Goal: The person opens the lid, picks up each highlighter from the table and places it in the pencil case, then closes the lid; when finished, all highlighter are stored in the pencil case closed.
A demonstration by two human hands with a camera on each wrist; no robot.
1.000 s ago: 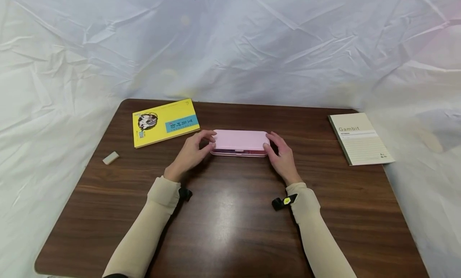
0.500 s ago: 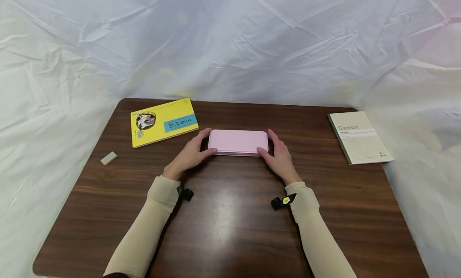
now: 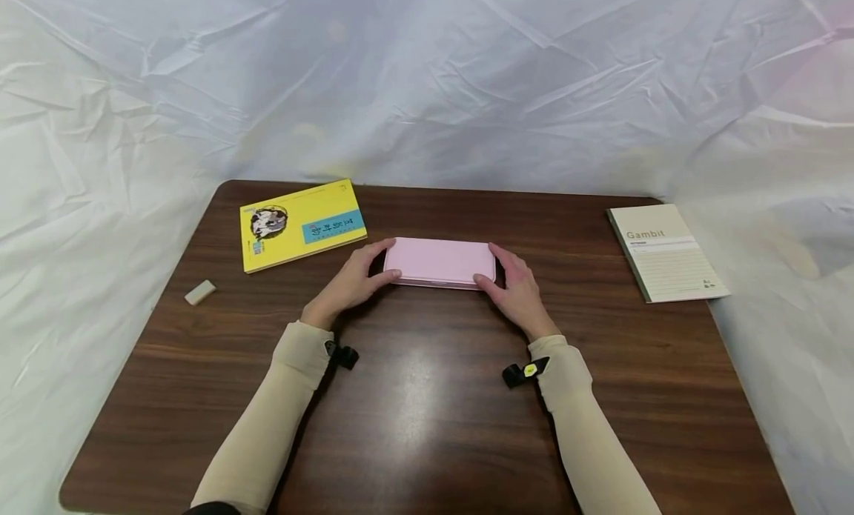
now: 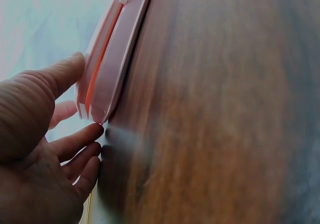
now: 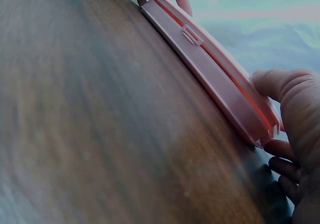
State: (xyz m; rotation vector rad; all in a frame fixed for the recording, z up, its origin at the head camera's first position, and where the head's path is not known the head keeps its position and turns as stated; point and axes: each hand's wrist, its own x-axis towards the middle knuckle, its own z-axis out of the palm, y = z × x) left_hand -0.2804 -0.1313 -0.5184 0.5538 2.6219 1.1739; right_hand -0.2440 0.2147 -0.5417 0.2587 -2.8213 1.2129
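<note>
A pink pencil case (image 3: 440,261) lies lengthwise across the middle of the brown table, its lid down. In the right wrist view an orange line (image 5: 235,83) runs along the seam, and a small clasp (image 5: 192,35) sits at the front. My left hand (image 3: 350,281) holds the left end, thumb at the lid's front edge and fingers round the side. At the opposite end my right hand (image 3: 520,293) grips in the same way. The left wrist view shows the left thumb (image 4: 67,73) against the lid and the other fingertips low at the case's corner.
A yellow book (image 3: 303,226) lies at the back left, close to my left hand. Nearer the left edge is a small white eraser (image 3: 200,293). A cream notebook (image 3: 667,254) lies at the right edge. White sheeting (image 3: 427,85) hangs behind the table (image 3: 414,441).
The pencil case lid has come down, and the front gap showing purple and red inside has gone from the head view. Both hands have shifted, thumbs now at the front edge.
</note>
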